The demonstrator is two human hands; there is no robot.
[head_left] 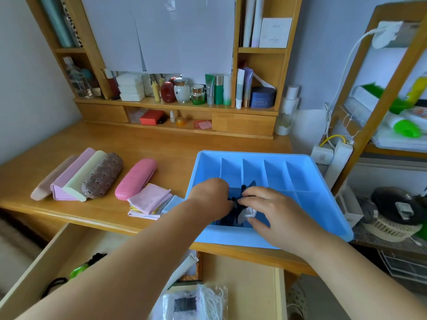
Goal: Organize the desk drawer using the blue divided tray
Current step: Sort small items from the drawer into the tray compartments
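Note:
The blue divided tray sits on the desk at the right, with several narrow compartments at the back and wider ones in front. Both my hands are inside its front left compartment. My left hand is closed around dark blue items lying there. My right hand presses on the same dark items and a small clear plastic piece. What exactly the dark items are is hidden by my fingers. Below the desk edge the wooden drawer stands pulled out.
Several glasses cases and a pink case lie in a row on the desk's left, next to folded cloths. The drawer holds a green item, black cords and plastic bags. Cosmetics fill the back shelf.

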